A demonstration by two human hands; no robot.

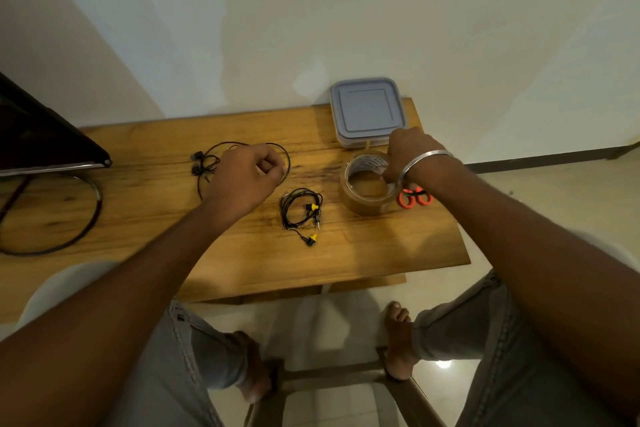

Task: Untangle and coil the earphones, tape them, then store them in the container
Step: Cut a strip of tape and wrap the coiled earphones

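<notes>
**Step in hand (judged): taping the first coil.**

1. Desk (363,253): work over the middle of the desk so that a dropped cable lands on the wood and not over the near edge.
2. Container (367,111): it stands at the far right corner with its grey lid on. The lid has to come off before storage; leave it until the coil is taped.
3. Tape roll (360,204): it lies flat near the right edge, just in front of the container. The right hand (405,152) holds its far rim, but the fingers are hidden behind the back of the hand, so their exact grip cannot be told. Draw off only a short strip and keep the roll pressed down while pulling.
4. Left hand (246,177): its fingers (273,163) are curled narrow over the cable loop and appear to pinch it. Keep that pinch, because a released coil is likely to spring open.
5. Scissors (403,201): orange handles show at the right edge, touching or just beside the roll. Cut with these instead of tearing.

**Condition of the earphones**

- Black earphones (204,166): toward the far left of the desk, in wide loose loops, with both earbuds bunched at the left end. No tape visible.
- Yellow-tipped earphones (298,208): in the middle of the desk, in a smaller, tighter coil, with one earbud trailing toward the near edge. No hand touches them.
</notes>
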